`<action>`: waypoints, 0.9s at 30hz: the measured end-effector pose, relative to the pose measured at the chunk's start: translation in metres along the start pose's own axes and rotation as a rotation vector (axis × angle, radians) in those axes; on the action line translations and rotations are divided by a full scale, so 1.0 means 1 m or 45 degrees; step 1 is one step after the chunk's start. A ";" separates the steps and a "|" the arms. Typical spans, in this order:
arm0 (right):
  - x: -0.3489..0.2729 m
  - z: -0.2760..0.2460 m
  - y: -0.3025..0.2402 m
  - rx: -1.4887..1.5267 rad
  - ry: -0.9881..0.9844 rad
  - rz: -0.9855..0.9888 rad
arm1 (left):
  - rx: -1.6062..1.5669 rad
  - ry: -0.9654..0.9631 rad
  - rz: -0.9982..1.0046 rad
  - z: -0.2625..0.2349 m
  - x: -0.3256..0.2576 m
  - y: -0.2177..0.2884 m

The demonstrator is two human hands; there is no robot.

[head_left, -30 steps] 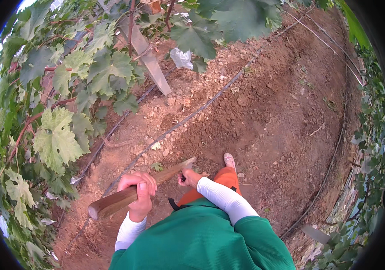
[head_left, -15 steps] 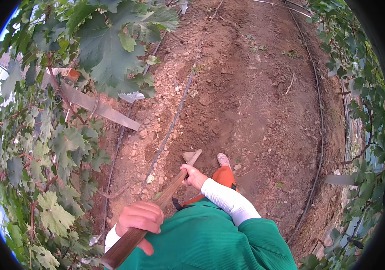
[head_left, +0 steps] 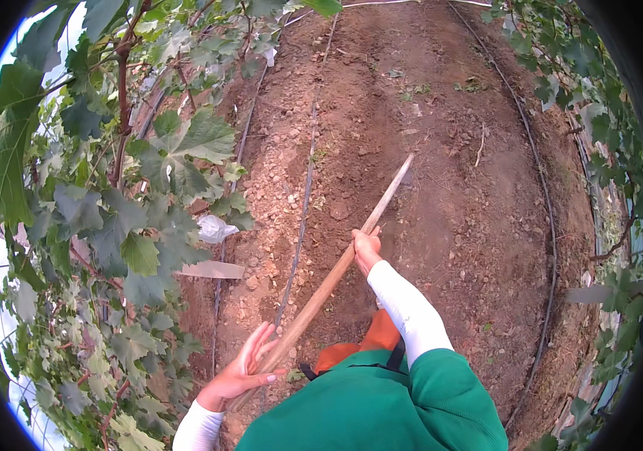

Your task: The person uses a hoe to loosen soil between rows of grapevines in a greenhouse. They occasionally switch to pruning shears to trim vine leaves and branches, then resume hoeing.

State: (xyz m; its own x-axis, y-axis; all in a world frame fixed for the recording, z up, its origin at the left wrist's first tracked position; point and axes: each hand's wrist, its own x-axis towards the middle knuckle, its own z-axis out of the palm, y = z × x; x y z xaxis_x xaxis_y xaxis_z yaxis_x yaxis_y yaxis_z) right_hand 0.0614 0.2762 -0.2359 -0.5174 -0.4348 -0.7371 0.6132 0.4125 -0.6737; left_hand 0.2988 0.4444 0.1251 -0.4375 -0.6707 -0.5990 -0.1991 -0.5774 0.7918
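Observation:
A long wooden-handled hoe (head_left: 321,295) slants from the lower left up toward the right, ahead of my body. My right hand (head_left: 367,248) is closed round the upper-middle stretch of its handle. Near the handle's lower end, my left hand (head_left: 240,373) has its fingers stretched out and apart; the wood lies against the palm side and thumb without being gripped. The hoe's greyish blade (head_left: 408,177) shows only in part at the far end, low over the brown soil (head_left: 449,225) or on it; I cannot tell which.
Leafy grapevines (head_left: 141,225) crowd the left side, with a white bag (head_left: 215,228) and a flat grey slat (head_left: 212,270) sticking out of them. Dark drip hoses (head_left: 308,180) run along the row. More vines (head_left: 600,135) line the right, near another hose (head_left: 543,203).
The hoe's blade end has swung forward and right, away from my feet. My right hand has moved up and right with it. My left hand has loosened from its grip, fingers spreading.

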 end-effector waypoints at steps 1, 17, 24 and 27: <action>0.024 -0.002 -0.012 0.072 0.008 -0.030 | -0.029 -0.067 -0.192 -0.002 0.017 0.006; -0.020 0.044 0.102 -0.752 0.179 -0.078 | -0.167 -0.106 -0.897 -0.082 0.127 -0.107; -0.114 0.094 0.150 -0.312 -0.027 0.091 | -0.172 -0.145 -0.905 -0.165 0.033 -0.090; -0.136 0.099 0.152 -0.251 -0.081 0.092 | 0.021 0.033 -0.807 -0.167 0.015 -0.112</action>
State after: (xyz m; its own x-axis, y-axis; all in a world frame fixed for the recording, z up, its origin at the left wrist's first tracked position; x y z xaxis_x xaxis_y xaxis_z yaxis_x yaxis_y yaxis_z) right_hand 0.2838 0.3190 -0.2324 -0.4335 -0.4453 -0.7834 0.5157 0.5903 -0.6209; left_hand 0.4609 0.4212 0.0080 -0.2092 -0.2121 -0.9546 -0.4258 -0.8590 0.2842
